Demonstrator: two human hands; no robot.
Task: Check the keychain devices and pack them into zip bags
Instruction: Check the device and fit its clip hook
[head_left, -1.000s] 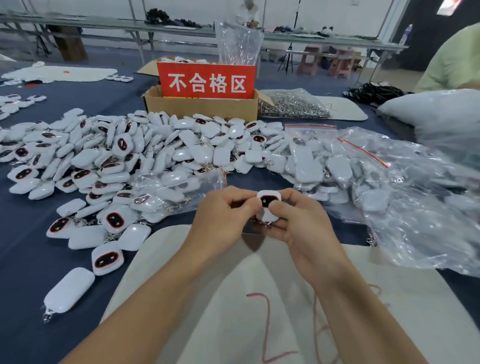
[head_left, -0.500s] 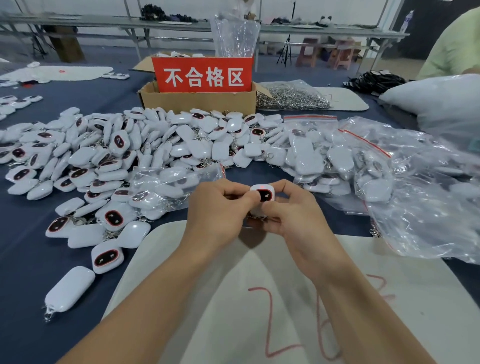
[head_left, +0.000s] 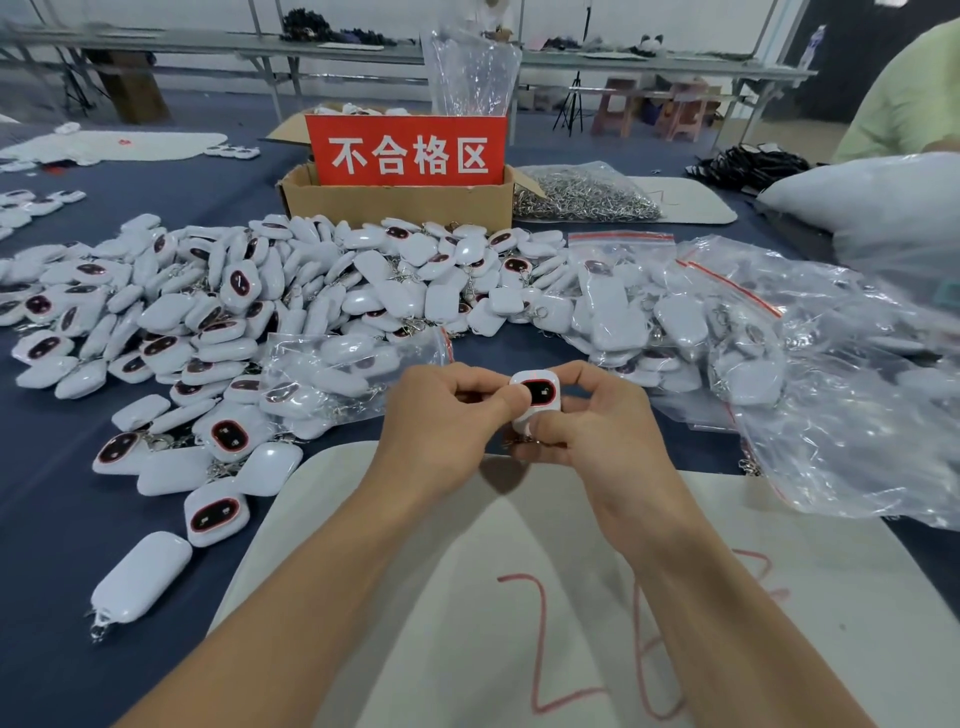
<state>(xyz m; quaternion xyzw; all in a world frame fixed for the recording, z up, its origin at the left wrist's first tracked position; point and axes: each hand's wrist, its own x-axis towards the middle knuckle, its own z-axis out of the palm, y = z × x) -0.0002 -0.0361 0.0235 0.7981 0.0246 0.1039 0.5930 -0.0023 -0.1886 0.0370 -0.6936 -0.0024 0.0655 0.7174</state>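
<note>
Keychain device (head_left: 538, 396) turned, pinched between hands (head_left: 441, 418) (head_left: 597, 434)

White keychain device (head_left: 535, 397), black red-rimmed face

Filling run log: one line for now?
step: check | left hand: pinches keychain device | right hand: holds it | zip bag: untouched

Most open room is offered by the white mat marked with red handwriting (head_left: 519, 545). Bare dark blue tablecloth (head_left: 47, 530) is left at the near left, broken by stray pieces. Passage leftward is blocked by a heap of white oval keychain devices (head_left: 260, 291) and a filled clear zip bag (head_left: 332, 374). The right is closed off by crumpled clear plastic bags (head_left: 831, 415), and the far side by a brown cardboard box with a red sign (head_left: 395, 202).
</note>
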